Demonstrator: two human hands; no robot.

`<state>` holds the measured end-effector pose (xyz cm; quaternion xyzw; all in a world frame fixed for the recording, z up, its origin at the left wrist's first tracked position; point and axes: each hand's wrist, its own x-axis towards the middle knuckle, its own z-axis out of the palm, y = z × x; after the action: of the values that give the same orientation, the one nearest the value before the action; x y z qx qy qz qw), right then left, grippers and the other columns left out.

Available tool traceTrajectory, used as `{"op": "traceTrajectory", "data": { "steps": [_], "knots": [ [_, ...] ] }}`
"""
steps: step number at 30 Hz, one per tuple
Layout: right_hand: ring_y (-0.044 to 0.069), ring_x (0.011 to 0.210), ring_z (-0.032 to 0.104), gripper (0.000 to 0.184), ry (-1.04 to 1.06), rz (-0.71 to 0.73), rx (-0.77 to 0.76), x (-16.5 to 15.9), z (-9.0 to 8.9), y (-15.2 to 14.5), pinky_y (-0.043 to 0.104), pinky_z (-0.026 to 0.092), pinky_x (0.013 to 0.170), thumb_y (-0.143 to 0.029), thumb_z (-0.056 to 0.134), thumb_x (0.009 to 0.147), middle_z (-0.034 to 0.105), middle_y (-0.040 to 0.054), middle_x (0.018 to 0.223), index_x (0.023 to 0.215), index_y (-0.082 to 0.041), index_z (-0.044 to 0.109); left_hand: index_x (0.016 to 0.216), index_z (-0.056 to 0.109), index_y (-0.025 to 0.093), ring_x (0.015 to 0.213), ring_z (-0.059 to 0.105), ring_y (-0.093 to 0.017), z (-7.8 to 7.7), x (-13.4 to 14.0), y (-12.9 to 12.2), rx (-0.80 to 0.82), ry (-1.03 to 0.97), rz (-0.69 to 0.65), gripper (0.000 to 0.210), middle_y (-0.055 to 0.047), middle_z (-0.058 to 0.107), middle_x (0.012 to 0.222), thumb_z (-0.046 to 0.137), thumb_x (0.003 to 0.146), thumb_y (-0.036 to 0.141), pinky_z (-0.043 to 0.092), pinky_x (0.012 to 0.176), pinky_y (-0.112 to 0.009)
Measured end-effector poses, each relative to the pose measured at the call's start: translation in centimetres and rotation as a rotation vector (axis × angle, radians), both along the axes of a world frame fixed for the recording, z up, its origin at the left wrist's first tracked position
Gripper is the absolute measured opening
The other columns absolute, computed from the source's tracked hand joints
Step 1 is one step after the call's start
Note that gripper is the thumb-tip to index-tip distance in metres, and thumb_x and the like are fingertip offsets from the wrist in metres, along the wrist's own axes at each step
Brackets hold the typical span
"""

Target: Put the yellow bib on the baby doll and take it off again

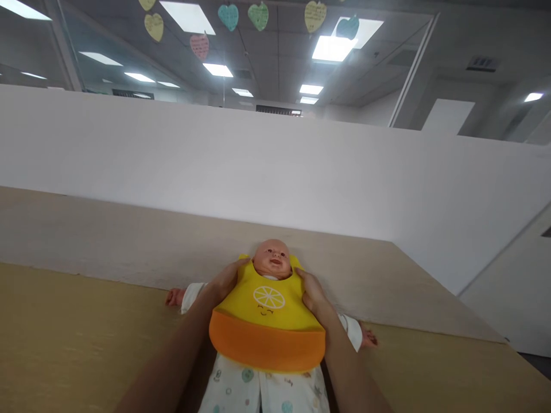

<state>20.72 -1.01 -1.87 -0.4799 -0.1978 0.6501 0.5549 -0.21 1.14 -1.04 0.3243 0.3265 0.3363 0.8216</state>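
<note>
A baby doll lies on its back, arms stretched out to both sides, in white printed clothes. Over its chest is a yellow bib with a citrus slice, a small smiling face and an orange pocket along the bottom. My left hand grips the bib's upper left edge beside the doll's neck. At the upper right edge, my right hand holds the bib between thumb and fingers. The bib's neck straps behind the doll's head are mostly hidden.
The doll lies across a yellowish surface and a paler wooden board behind it. A white wall rises at the back, topped by glass with heart-shaped notes. On the right, the board ends at a slanting edge.
</note>
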Motion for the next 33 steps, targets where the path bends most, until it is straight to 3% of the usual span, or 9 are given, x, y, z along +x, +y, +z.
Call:
{"op": "traceTrajectory", "data": {
  "steps": [8, 16, 24, 33],
  "knots": [
    [0.019, 0.069, 0.068, 0.016, 0.063, 0.024, 0.042, 0.1, 0.6, -0.4, 0.028, 0.053, 0.07, -0.015, 0.049, 0.079, 0.07, 0.0045, 0.065, 0.084, -0.014, 0.064, 0.116, 0.057, 0.012, 0.086, 0.068, -0.026, -0.1, -0.3, -0.1, 0.016, -0.132, 0.068, 0.043, -0.01, 0.072, 0.091, 0.056, 0.08, 0.034, 0.048, 0.087, -0.037],
    [0.022, 0.07, 0.067, 0.018, -0.043, 0.253, -0.009, -0.7, 1.3, 0.5, 0.03, 0.053, 0.067, -0.019, 0.05, 0.072, 0.069, 0.0059, 0.062, 0.08, -0.013, 0.065, 0.123, 0.052, 0.009, 0.094, 0.066, -0.027, -0.5, -0.4, -0.4, -0.001, -0.203, 0.001, 0.049, -0.012, 0.071, 0.099, 0.056, 0.08, 0.033, 0.045, 0.093, -0.039],
    [0.024, 0.071, 0.066, 0.014, -0.128, 0.321, 0.134, -1.4, 1.3, 0.8, 0.034, 0.052, 0.071, -0.017, 0.056, 0.061, 0.071, 0.007, 0.07, 0.07, -0.016, 0.066, 0.125, 0.052, 0.006, 0.1, 0.064, -0.027, -1.2, -0.5, -0.1, 0.028, -0.272, -0.031, 0.048, -0.014, 0.07, 0.102, 0.054, 0.082, 0.028, 0.042, 0.096, -0.037],
    [0.028, 0.079, 0.067, 0.026, -0.092, 0.363, 0.243, -1.7, 1.6, 0.0, 0.04, 0.051, 0.078, -0.02, 0.066, 0.057, 0.072, 0.0082, 0.076, 0.083, -0.014, 0.069, 0.12, 0.057, 0.006, 0.099, 0.064, -0.028, -1.1, -0.4, -0.2, 0.03, -0.263, -0.058, 0.048, -0.014, 0.07, 0.101, 0.059, 0.08, 0.032, 0.043, 0.095, -0.038]
  ]
}}
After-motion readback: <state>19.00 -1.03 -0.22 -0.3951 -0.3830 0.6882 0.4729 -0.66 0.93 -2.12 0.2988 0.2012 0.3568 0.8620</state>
